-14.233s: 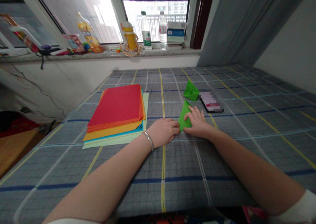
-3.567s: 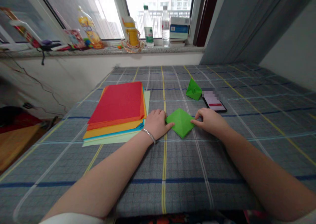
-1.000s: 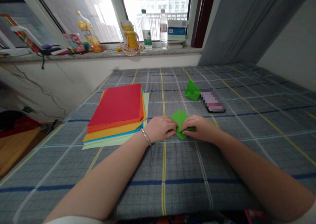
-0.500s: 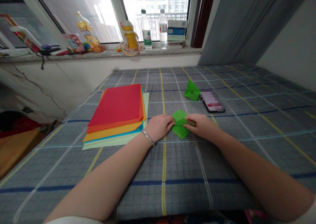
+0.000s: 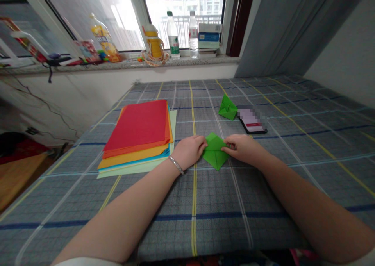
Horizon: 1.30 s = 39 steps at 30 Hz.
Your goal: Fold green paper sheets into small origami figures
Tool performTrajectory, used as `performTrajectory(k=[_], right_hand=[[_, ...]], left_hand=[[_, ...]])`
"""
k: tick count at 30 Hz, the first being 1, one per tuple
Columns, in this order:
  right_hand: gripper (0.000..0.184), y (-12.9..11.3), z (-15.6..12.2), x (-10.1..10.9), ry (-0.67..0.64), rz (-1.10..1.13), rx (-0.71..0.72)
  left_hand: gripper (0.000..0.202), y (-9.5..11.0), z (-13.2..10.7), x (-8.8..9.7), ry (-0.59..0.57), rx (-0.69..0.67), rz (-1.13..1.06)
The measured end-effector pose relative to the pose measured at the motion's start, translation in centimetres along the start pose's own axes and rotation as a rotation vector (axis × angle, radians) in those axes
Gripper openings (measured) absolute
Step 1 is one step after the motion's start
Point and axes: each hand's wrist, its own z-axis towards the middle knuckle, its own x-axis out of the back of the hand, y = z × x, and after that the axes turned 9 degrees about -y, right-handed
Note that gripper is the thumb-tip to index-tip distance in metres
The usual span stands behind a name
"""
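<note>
Left hand (image 5: 190, 152) and right hand (image 5: 242, 148) are both held against a folded green paper (image 5: 215, 152), one from each side. Neither hand is clenched into a fist. The paper is touched by the fingers of both hands, but whether it is pinched cannot be told. It is lying on a checked grey cloth (image 5: 205, 219), just right of a pile of colored paper (image 5: 137, 135). A silver bangle (image 5: 176, 165) is worn on the left wrist. Red paper is seen on top of the pile, with orange, yellow, blue and pale green sheets under it. Farther away, a small green paper shape (image 5: 227, 108) is set beside a phone (image 5: 252, 124), and the far end of the phone is blurred. Water bottles (image 5: 172, 35) are stood on a window sill (image 5: 129, 64) at the far side.
</note>
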Motion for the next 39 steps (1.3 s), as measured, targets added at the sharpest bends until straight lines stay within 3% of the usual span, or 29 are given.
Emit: performTrajectory(k=[8, 14, 27, 34, 39], right_hand=[[0.015, 0.8, -0.4, 0.7, -0.075, -0.022, -0.15], [0.017, 1.2, -0.4, 1.2, -0.204, 0.005, -0.24], [0.02, 0.7, -0.7, 1.5, -0.261, -0.174, -0.361], [0.011, 2.0, -0.8, 1.3, -0.26, -0.037, -0.278], [0.006, 1.4, -0.7, 1.1, -0.126, 0.111, -0.092]], left_hand=[[0.022, 0.2, 0.0, 0.2, -0.06, 0.075, -0.007], [0.022, 0.3, 0.2, 0.1, -0.099, 0.124, -0.047], [0.021, 0.0, 0.4, -0.2, -0.091, 0.136, -0.096], [0.019, -0.2, 0.3, -0.1, -0.093, 0.127, -0.139], [0.018, -0.4, 0.4, -0.3, -0.079, 0.076, -0.183]])
